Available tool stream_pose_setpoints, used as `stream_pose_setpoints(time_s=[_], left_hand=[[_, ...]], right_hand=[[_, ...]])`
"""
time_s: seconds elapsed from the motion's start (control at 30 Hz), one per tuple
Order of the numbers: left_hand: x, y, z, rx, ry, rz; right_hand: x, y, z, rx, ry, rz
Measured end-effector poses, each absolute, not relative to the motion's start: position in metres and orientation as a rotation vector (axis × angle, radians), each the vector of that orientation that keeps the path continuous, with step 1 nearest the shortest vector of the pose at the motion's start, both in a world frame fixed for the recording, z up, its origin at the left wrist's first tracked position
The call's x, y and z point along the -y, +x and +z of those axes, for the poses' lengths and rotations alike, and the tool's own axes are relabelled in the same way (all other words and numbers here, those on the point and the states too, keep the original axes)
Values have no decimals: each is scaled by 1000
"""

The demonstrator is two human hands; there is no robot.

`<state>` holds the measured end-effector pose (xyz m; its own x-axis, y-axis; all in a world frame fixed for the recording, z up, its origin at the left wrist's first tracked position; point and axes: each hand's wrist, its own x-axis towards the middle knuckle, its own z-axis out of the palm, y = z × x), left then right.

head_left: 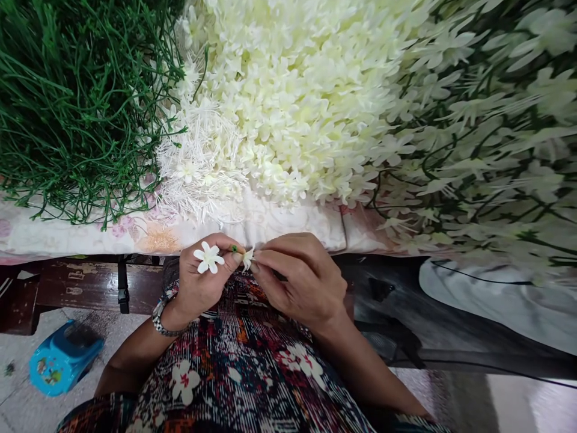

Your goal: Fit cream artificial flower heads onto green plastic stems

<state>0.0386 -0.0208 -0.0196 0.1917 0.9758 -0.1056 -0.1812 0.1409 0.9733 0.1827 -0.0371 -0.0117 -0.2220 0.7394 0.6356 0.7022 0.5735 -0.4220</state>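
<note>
My left hand (205, 276) is closed on a thin green stem, whose green tip shows between thumb and forefinger. A white artificial flower (208, 258) lies over the back of its fingers. Just right of the fingertips, a second white blossom (247, 258) faces sideways between both hands. My right hand (300, 273) pinches at that blossom's right side with thumb and forefinger. Beyond the hands are a pile of green stems (85, 108), a small heap of white stamens (198, 159) and a large pile of cream-white petals (306, 96).
Assembled white flowers on green stems (491, 138) fill the right side. The table's floral cloth (288, 225) ends just beyond my hands. Below its edge are a brown wooden bench (94, 285) at left, a blue plastic stool (65, 358) and a white bag (500, 307) at right.
</note>
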Motion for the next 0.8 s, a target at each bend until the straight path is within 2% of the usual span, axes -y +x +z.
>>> stream_pose_setpoints(time_s=[0.23,0.53,0.8], left_hand=[[21,42,-21,-958,1118,1063],[15,36,-12,-962,1583,1088],[18,32,-15,-916,2008,1054]], right_hand=[[39,178,-17,1972,-1150,12],[40,187,-8,1717,-1125,433],[38,195,16,1978,-1136,395]])
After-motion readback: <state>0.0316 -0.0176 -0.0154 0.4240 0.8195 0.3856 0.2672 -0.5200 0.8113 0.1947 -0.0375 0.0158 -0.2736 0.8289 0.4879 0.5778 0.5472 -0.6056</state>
